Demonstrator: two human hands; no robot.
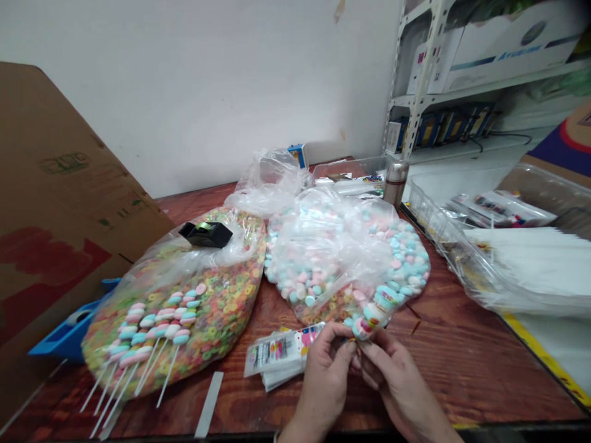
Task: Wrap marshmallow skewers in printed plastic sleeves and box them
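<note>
The wooden table carried a clear bag of multicoloured cereal rings, with pastel candy skewers lying on it, and a clear bag of round pastel candies. The left hand and right hand, both curled nearly shut, pinched a single candy skewer upright between them, just beside a stack of printed plastic sleeves.

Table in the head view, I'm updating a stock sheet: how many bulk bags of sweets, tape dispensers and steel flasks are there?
Bulk bags of sweets: 2 (coloured rings, pastel rounds)
Black tape dispensers: 1
Steel flasks: 1
Total: 4
</note>
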